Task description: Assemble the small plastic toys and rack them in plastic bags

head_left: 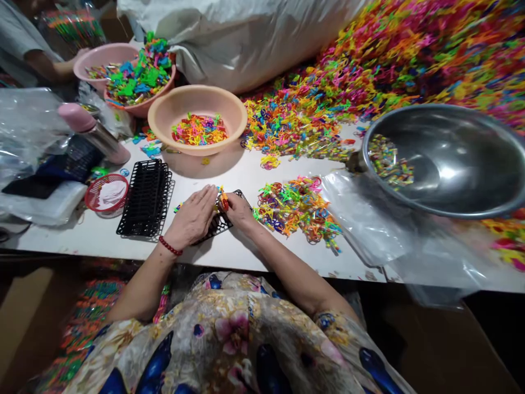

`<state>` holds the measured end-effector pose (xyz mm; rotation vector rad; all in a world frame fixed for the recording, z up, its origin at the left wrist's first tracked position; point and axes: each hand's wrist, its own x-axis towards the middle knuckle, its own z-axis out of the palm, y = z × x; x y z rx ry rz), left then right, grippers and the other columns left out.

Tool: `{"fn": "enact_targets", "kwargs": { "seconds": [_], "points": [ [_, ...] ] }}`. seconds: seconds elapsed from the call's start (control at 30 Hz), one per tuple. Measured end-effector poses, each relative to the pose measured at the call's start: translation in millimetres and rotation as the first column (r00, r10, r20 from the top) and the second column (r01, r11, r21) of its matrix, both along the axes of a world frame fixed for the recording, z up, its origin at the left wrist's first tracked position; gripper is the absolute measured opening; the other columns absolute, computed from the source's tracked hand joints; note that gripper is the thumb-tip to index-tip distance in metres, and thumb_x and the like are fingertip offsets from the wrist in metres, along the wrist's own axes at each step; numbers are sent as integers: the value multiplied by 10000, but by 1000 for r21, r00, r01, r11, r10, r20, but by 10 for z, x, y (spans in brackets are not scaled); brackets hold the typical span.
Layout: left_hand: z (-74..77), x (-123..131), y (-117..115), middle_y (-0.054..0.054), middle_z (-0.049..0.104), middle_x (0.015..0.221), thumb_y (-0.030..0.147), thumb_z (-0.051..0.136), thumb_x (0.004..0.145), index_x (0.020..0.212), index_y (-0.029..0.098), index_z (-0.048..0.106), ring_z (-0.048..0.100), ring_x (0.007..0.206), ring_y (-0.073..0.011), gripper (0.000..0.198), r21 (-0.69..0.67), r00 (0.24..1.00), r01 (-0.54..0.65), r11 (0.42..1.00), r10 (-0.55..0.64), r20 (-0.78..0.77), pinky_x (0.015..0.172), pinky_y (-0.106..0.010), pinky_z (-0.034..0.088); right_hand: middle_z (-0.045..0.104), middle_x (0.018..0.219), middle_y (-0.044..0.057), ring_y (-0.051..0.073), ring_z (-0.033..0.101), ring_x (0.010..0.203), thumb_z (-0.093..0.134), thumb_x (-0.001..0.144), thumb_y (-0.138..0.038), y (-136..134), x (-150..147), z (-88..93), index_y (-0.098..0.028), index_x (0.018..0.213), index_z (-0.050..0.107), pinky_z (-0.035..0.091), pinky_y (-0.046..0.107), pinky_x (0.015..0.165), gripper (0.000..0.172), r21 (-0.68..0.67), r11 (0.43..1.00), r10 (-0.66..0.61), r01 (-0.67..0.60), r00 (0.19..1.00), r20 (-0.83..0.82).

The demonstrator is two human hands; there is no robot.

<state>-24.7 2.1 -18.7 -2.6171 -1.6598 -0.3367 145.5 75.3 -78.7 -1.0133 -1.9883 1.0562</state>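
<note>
Head view is showing a black plastic rack (217, 226) lying on the table under both hands, near the middle of the scene. Its openwork grid is resting at a slant, largely hidden by the hands. A small orange-red plastic piece (223, 202) is sitting between the hands, just above the rack; its exact shape is too small to tell. The right hand (241, 212) is curling closed, thumb and fingers pinching this piece. The left hand (193, 216) is lying nearly flat, palm down, fingers straight and together; whether it is gripping anything underneath cannot be told.

Just right of the hands, a loose pile of multicoloured pieces (289, 210) is spreading in green, orange, yellow and blue. To the left, a stack of black racks (144, 200) is lying near a red basket (92, 192) and a pink-capped flask (95, 134).

The white table (250, 167) is running across the scene. Farther back, a peach basin (197, 99) is holding more pieces, a white sack (246, 38) is bulging behind it, and a huge bright heap (414, 60) is filling the far right. A steel bowl (451, 158) is standing right, beside clear plastic bags (371, 221). At far left, another person's arm (51, 67) is showing.
</note>
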Motion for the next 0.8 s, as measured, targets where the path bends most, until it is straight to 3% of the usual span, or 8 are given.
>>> {"fn": "enact_targets", "kwargs": {
  "seconds": [0.13,0.3,0.4,0.57,0.67,0.8],
  "points": [
    [-5,-2,1,-203,318,1620,246,355,1000,1594,81,208,262,1532,-293,634,-21,1000,2,1000,-2,2,1218,-487,303,695,966,71,186,603,890,456,889,-130,92,-92,-124,-176,970,645,476,301,849,211,37,995,94,-95,995,35],
    [9,6,11,-200,218,1655,264,364,1000,1583,96,257,235,1541,-301,616,-32,1000,-1,999,1,-2,1206,-496,308,681,1021,106,213,593,941,454,857,-60,141,-79,-238,-159,1027,628,478,326,879,262,112,980,143,-166,971,191],
    [31,27,17,-146,286,1645,313,391,999,1566,133,328,226,1543,-306,598,-56,1000,7,998,-8,-23,1216,-503,286,656,992,98,206,578,889,454,874,-48,137,-127,-288,-154,1017,612,480,318,847,238,111,979,136,-172,952,274],
    [27,69,6,-147,350,1619,351,408,996,1513,130,422,258,1530,-320,563,-50,999,-5,999,3,-54,1212,-514,280,647,1009,69,179,583,908,489,936,-90,90,-31,-155,-168,1059,623,481,296,870,198,138,969,155,-204,940,303],
    [42,72,9,-192,389,1587,338,395,1002,1463,82,464,300,1510,-324,532,-40,998,-11,999,9,-62,1203,-505,297,637,1098,77,187,589,995,511,973,-156,44,355,54,-197,1143,634,469,297,918,213,229,966,52,-118,960,276],
    [116,31,109,-177,540,1453,365,386,1014,1357,124,545,393,1450,-305,449,-58,999,30,998,-31,-24,1129,-473,399,611,1044,103,216,585,907,503,993,-223,82,1041,295,-191,1026,691,469,324,844,194,337,924,-309,181,872,379]
  ]
}}
